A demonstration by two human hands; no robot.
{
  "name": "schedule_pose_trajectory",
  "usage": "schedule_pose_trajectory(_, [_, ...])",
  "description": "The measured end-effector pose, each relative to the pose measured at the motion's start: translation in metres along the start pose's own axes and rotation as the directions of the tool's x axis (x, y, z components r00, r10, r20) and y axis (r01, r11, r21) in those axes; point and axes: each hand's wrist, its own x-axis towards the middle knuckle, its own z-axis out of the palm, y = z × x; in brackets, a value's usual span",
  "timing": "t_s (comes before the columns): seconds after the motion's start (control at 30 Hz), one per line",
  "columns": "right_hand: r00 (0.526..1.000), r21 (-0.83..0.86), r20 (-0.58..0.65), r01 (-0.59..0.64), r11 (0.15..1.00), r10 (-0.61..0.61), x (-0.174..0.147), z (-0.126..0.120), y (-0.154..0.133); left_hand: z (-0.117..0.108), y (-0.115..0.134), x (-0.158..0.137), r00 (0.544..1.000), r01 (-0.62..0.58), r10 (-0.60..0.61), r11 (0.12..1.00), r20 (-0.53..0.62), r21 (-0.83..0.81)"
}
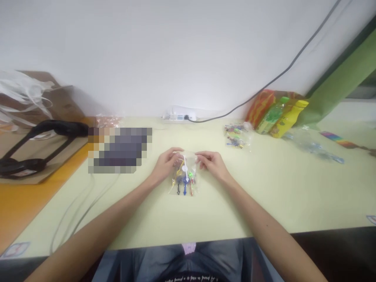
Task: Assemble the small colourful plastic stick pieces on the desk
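Note:
Between my hands, low over the pale table, is a clear plastic bag (181,188). Inside it are small arrow-shaped pieces, like clock hands, in white, yellow, black, blue, red and green. My left hand (168,162) pinches the bag's upper left corner between thumb and fingers. At the upper right corner, my right hand (213,162) grips the plastic with its fingertips. The long white arrow piece (185,168) stands out near the bag's middle. Whether the bag's mouth is sealed I cannot tell.
A second bag of coloured pieces (236,137) lies at the back right, near a green-capped bottle (273,115) and a yellow bottle (289,119). A power strip (179,114) sits against the wall. On the left are a blurred-out dark device (122,149), cables and a black-framed object (47,127).

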Motion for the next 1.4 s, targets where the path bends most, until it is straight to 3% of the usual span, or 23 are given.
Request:
schedule_pose_trajectory(0.2, [0.996,0.003,0.059,0.063,0.998,-0.063,0.001,-0.002,-0.001,-0.008,-0.009,0.002,0.999,-0.032,0.032,0.999,0.002,-0.018])
schedule_pose_trajectory(0.37, [0.997,-0.009,0.037,0.061,0.998,-0.061,0.001,0.003,-0.003,-0.009,-0.008,-0.003,1.0,-0.024,0.023,0.998,-0.015,-0.053])
schedule_pose_trajectory(0.57, [0.998,-0.044,0.048,0.038,0.998,-0.035,-0.005,0.007,-0.009,-0.008,-0.003,-0.006,0.994,-0.043,0.049,0.997,0.095,-0.07])
schedule_pose_trajectory(0.73, [0.999,-0.013,-0.017,0.05,0.999,-0.05,-0.007,0.012,-0.008,-0.006,-0.007,-0.008,0.997,-0.082,0.079,0.983,0.028,0.162])
schedule_pose_trajectory(0.93, [0.999,0.028,-0.041,-0.02,0.999,0.021,-0.001,0.017,0.003,-0.009,-0.018,0.002,1.0,-0.027,0.026,0.999,0.018,0.037])
schedule_pose_trajectory(1.0, [0.995,0.046,-0.081,-0.054,0.997,0.057,0.001,0.02,0.008,-0.012,-0.017,0.006,0.998,-0.043,0.046,0.998,-0.051,0.053])
schedule_pose_trajectory(1.07, [0.984,0.088,-0.156,-0.071,0.994,0.084,0.004,0.025,0.013,-0.016,-0.013,0.006,0.976,-0.114,0.139,0.982,-0.168,0.148])
schedule_pose_trajectory(1.13, [0.972,0.131,-0.214,-0.072,0.989,0.099,0.007,0.031,0.017,-0.018,-0.006,0.0,0.924,-0.223,0.311,0.911,-0.223,0.347])
schedule_pose_trajectory(1.2, [0.966,0.15,-0.24,-0.064,0.987,0.099,0.011,0.039,0.021,-0.015,-0.002,-0.01,0.878,-0.331,0.47,0.731,-0.089,0.597])
schedule_pose_trajectory(1.27, [0.967,0.139,-0.243,-0.05,0.989,0.083,0.018,0.046,0.022,-0.009,-0.004,-0.018,0.862,-0.457,0.453,0.503,0.226,0.734])
schedule_pose_trajectory(1.3, [0.969,0.127,-0.235,-0.044,0.991,0.073,0.021,0.049,0.021,-0.005,-0.006,-0.02,0.857,-0.482,0.402,0.406,0.322,0.776])
schedule_pose_trajectory(1.4, [0.982,0.065,-0.184,-0.033,0.997,0.044,0.032,0.046,0.018,-0.002,-0.02,-0.011,0.89,-0.413,0.318,0.267,0.325,0.871])
